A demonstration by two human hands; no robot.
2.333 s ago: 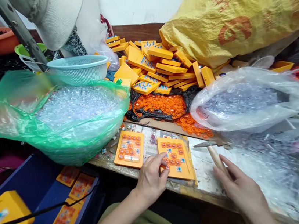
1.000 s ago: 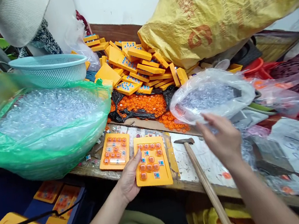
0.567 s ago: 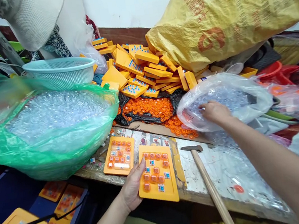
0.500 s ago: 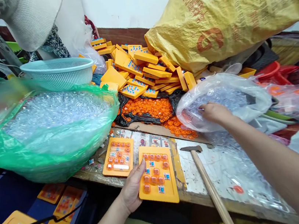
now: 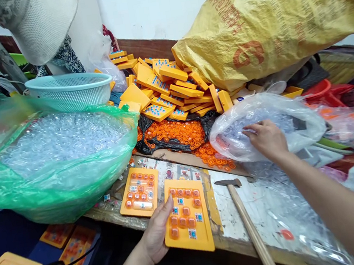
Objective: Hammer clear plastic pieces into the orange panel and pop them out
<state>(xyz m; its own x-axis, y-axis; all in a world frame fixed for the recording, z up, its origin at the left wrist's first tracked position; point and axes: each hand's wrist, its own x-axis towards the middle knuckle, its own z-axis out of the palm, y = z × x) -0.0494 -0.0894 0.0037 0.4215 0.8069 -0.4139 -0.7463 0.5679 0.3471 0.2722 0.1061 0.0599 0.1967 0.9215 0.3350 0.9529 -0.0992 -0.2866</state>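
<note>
My left hand (image 5: 156, 233) grips the left edge of a yellow board (image 5: 191, 200), its thumb on top; orange caps and small blue-and-white pieces sit on the board. My right hand (image 5: 267, 138) is over the mouth of a white plastic bag (image 5: 305, 132) of small clear pieces. Its fingers are pressed together, and anything between them is too small to make out. A second yellow board (image 5: 154, 192) with orange caps and a clear cover lies on the bench, left of the held one.
A hammer (image 5: 246, 215) lies right of the held board. Loose orange caps (image 5: 176, 130) lie in black plastic behind, below piled yellow boards (image 5: 173, 71). A green bag (image 5: 58, 202) of clear pieces fills the left, near a blue basket (image 5: 72, 92).
My right hand has shifted slightly right, its back now turned more upward over the white bag. The held board stays in my left hand, a little lower in view.
</note>
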